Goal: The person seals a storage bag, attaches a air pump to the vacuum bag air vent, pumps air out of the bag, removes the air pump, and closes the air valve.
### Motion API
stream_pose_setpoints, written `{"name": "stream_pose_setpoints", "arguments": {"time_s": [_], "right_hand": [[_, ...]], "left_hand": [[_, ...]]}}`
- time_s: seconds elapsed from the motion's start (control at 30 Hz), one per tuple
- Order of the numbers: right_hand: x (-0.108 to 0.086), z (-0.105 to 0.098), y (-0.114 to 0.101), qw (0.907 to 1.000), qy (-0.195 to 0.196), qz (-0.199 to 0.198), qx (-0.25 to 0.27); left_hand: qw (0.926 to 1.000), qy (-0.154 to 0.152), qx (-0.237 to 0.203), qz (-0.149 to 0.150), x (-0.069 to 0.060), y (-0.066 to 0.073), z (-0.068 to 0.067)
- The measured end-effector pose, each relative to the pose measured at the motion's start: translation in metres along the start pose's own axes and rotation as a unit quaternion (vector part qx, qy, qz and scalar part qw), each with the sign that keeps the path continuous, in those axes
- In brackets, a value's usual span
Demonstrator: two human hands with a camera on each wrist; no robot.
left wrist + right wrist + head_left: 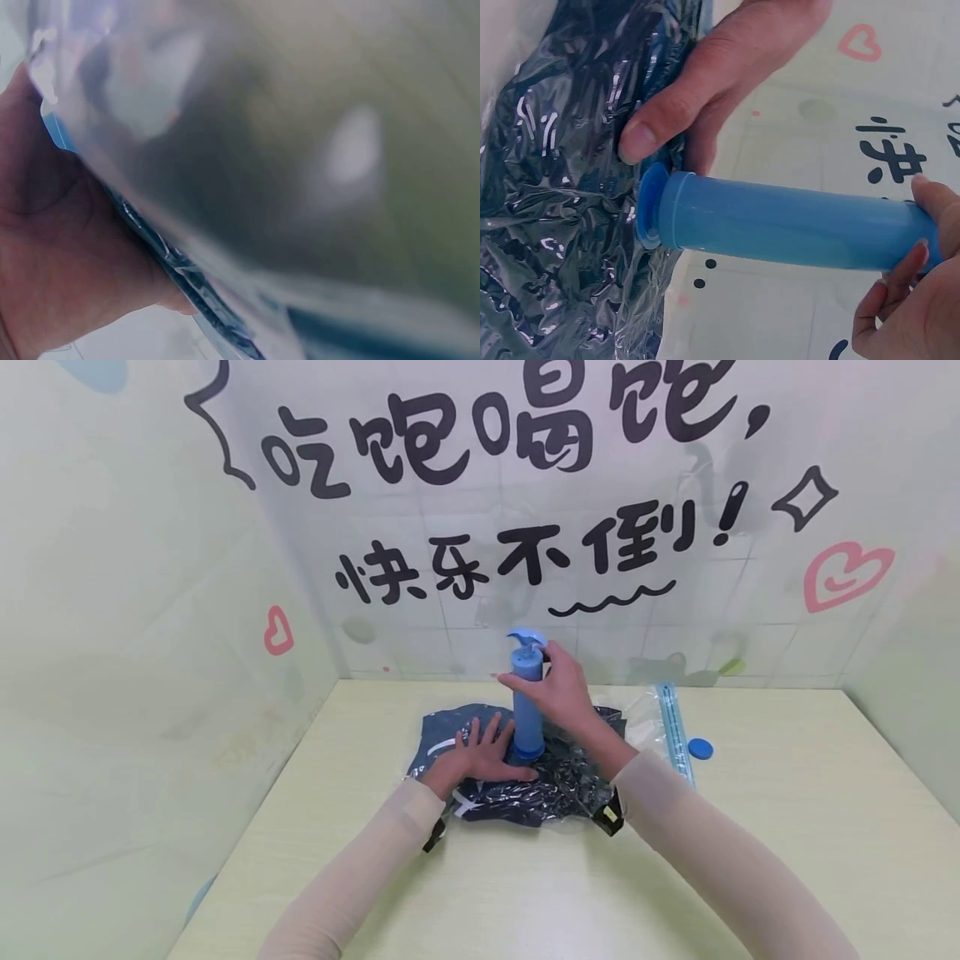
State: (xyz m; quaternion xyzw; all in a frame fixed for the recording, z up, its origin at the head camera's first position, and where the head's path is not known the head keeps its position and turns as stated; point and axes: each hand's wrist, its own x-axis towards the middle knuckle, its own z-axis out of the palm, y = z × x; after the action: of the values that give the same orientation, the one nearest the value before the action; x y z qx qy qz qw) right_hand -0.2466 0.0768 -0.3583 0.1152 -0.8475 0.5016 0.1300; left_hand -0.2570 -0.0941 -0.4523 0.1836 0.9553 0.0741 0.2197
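A blue hand pump (528, 714) stands upright on a clear plastic vacuum bag (510, 808) that holds dark folded clothing. At the pump's top end, my right hand (566, 693) grips the barrel beside the blue handle (527, 637). Its thumb and fingers show on either side of the barrel in the right wrist view. My left hand (483, 760) presses on the bag with fingers spread, its thumb close to the pump's base (652, 206). Blurred plastic fills most of the left wrist view and hides the left fingers there.
The bag's blue zip edge (675, 735) extends to the right over the pale wooden table (795, 827). Near it lies a round blue cap (701, 748). A printed white wall covering (480, 577) rises behind the table.
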Motion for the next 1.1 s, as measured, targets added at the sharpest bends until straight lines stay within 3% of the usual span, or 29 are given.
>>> {"name": "stream_pose_setpoints", "arguments": {"time_s": [0.23, 0.8, 1.1], "right_hand": [[0.003, -0.011, -0.004, 0.9993, -0.036, -0.010, -0.002], [0.006, -0.016, 0.003, 0.9987, -0.011, -0.007, 0.050], [0.010, -0.023, 0.000, 0.9976, -0.009, -0.019, 0.067]], "left_hand": [[1.0000, 0.002, -0.008, -0.005, 0.005, -0.002, 0.002], [1.0000, 0.002, 0.000, -0.008, 0.000, 0.001, -0.001], [1.0000, 0.002, -0.003, -0.008, 0.006, -0.003, 0.004]]}}
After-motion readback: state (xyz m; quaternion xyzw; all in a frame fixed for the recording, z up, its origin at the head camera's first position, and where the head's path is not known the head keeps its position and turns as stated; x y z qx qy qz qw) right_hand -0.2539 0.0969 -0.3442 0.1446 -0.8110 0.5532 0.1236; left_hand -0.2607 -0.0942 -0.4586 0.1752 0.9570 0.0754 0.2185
